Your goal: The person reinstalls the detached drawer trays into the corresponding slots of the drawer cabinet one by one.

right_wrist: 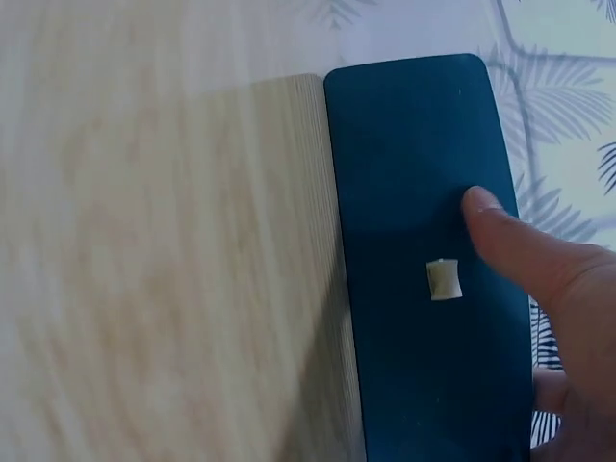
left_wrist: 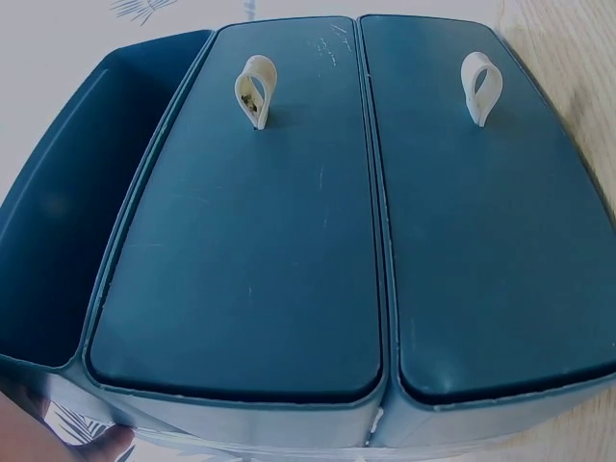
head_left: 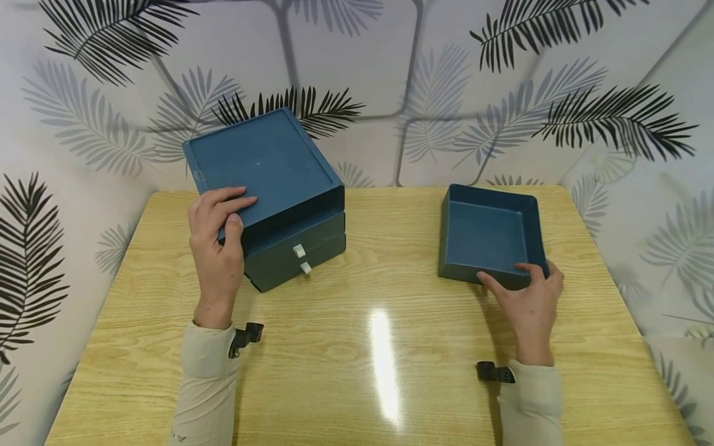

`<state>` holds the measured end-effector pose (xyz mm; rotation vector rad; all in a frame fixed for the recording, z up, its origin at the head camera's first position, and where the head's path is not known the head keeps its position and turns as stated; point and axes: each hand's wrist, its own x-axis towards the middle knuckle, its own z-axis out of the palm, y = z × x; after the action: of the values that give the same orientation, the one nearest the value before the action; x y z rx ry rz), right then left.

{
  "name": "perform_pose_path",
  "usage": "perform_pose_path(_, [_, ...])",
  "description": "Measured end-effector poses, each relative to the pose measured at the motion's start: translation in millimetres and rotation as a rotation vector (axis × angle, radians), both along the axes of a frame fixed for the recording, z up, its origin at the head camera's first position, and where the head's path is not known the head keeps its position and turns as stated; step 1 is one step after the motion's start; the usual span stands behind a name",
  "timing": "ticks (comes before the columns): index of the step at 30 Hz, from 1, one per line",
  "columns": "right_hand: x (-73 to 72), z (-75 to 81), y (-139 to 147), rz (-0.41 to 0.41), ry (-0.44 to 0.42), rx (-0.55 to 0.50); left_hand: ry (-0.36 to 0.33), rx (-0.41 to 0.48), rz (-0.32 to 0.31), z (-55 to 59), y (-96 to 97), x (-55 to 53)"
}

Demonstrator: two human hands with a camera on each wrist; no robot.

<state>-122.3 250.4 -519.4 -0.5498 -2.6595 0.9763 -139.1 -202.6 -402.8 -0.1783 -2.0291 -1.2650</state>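
A dark blue cabinet (head_left: 262, 161) stands at the back left of the table, its top slot (left_wrist: 91, 183) without a drawer. Two shut drawers (left_wrist: 241, 250) with white loop pulls (left_wrist: 256, 91) fill the slots below. My left hand (head_left: 217, 238) rests on the cabinet's front left corner, fingers lying on the top panel and thumb by its front edge. Off to the right, my right hand (head_left: 532, 310) grips a loose blue drawer (head_left: 485, 229) by its front wall. The thumb presses the outer face near a small pale pull (right_wrist: 444, 280); fingertips reach over the rim.
Pale wood table (head_left: 334, 347) spreads between the cabinet and the loose drawer, with a bright light reflection at its middle. A leaf-patterned wall covering (head_left: 368, 74) rises behind the table. Dark straps with small devices (head_left: 245, 337) sit at both cuffs.
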Motion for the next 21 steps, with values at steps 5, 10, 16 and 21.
perform_pose_path(5, [1.0, -2.2, 4.0, 0.03, 0.049, 0.038, -0.004, -0.003, 0.003, -0.5, 0.0, -1.0])
perform_pose_path(10, [1.0, -4.9, 3.6, 0.072, 0.109, 0.042, -0.002, 0.001, 0.001, -0.3, 0.6, -1.3])
perform_pose_path(16, [0.0, -7.9, 2.3, 0.096, 0.108, 0.059, -0.006, 0.008, -0.001, 0.1, 1.6, -0.9])
perform_pose_path(21, [-0.8, -9.4, 0.6, 0.117, 0.092, 0.074, -0.013, 0.01, 0.002, 0.2, 1.4, -0.2])
